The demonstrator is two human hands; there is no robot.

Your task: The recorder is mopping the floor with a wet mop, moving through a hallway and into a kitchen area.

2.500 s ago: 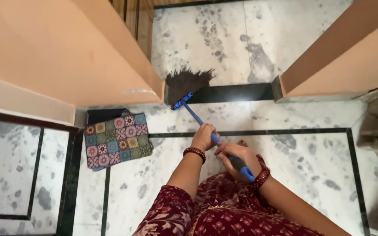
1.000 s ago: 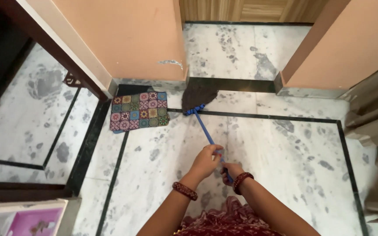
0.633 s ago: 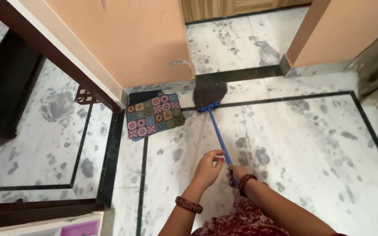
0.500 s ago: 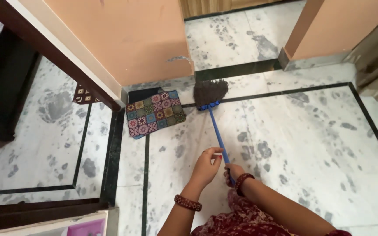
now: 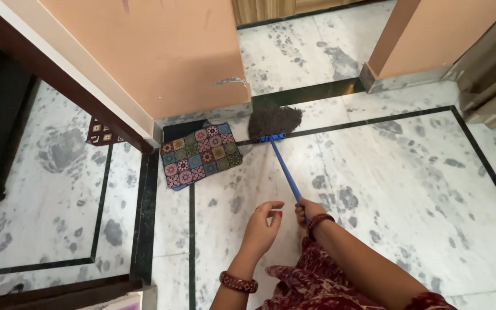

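The right hand (image 5: 308,209) is closed around the lower end of a blue broom handle (image 5: 285,169), with a dark red beaded bangle (image 5: 318,221) on its wrist. The left hand (image 5: 264,227) is just beside it, at about nine o'clock from the right hand; its fingers (image 5: 271,208) are loosely curled and spread, holding nothing and clear of the handle. A second beaded bangle (image 5: 237,282) circles the left wrist lower down.

From the right hand the handle runs toward eleven o'clock across the white marble floor (image 5: 409,172), which is mottled grey and crossed by dark inlay lines. At its far end a blue collar joins it to the dark bristle head of the broom (image 5: 275,121), which lies flat on the floor against the black threshold strip (image 5: 317,92) at the foot of the peach wall (image 5: 162,51).

At nine o'clock from the bristle head, just beside it, a patchwork mat (image 5: 199,155) of coloured squares lies tilted on the floor. At six o'clock from the hands, the person's maroon floral garment (image 5: 317,284) fills the lower edge of the view.
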